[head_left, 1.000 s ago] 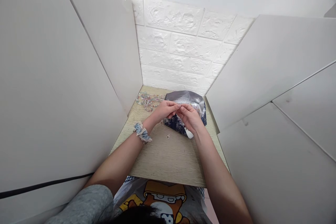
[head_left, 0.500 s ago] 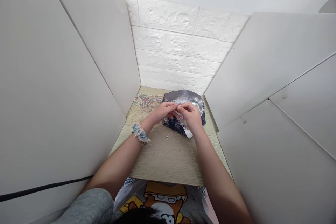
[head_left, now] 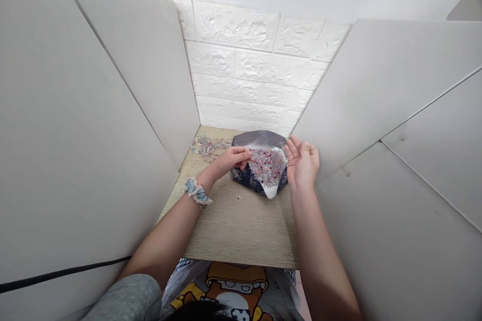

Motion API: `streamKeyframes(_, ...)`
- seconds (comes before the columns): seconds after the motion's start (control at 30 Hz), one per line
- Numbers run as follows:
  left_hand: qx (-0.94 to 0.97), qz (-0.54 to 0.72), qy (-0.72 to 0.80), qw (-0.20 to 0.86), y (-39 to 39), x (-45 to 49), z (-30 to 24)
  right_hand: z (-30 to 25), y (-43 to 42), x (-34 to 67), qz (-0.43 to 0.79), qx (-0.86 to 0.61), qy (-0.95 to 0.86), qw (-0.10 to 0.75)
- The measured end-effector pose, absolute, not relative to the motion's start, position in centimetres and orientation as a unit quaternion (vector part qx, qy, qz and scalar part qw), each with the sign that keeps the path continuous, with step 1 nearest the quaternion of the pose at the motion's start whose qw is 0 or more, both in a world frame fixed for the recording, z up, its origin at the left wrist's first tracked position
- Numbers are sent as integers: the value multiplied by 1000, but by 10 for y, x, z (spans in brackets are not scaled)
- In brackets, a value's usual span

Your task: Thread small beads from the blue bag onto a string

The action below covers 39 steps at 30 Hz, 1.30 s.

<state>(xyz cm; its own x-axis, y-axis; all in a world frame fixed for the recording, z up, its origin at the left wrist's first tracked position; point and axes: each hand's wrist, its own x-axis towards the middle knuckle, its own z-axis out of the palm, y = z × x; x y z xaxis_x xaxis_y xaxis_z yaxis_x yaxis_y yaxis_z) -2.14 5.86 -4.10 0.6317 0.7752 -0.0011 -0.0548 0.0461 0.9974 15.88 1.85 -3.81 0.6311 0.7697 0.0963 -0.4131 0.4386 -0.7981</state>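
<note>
Evidently, the left hand (head_left: 235,157) was pinched closed by the beads (head_left: 268,165) in the pouch (head_left: 258,137) on the counter (head_left: 241,233); whether the right hand (head_left: 302,164) gripped anything was unclear. Such fine work wanted steadiness.

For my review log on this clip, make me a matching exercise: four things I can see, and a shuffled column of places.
Things:
1. Light blue fabric scrunchie with lace edging
2. Strings of small multicoloured beads
3. Loose small red, orange and clear beads
4. Bare right hand

Places:
A. Heaped in the open, silver-lined, dark blue patterned pouch
B. At the far left corner of the pale wood-grain table
C. By the pouch's right edge
D. Around the left forearm

Right pairs: 1-D, 2-B, 3-A, 4-C
</note>
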Motion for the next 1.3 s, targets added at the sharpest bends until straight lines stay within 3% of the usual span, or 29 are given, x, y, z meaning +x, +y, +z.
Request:
streamKeyframes(0.13, 600, 340, 284, 666, 63, -28, -41, -36, 16, 157, 165, -457, -295, 823)
streamKeyframes(0.27, 577, 379, 279, 667, 68, -34, -42, -31, 7, 157, -93, -503, -451, 731)
streamKeyframes(0.5, 473, 469, 220, 713, 74, -47, -34, -34, 6, 180, -258, -541, -504, 622)
streamKeyframes(0.77, 444, 465, 191, 741, 76, -65, -25, -38, 10, 177, -216, -582, -522, 585)
streamKeyframes(1.03, 442, 458, 173, 751, 71, -71, -15, -37, 10, 175, -189, -555, -520, 620)
streamKeyframes(1.3, 451, 456, 215, 737, 75, -70, -19, -26, 5, 157, -3, -437, -406, 802)
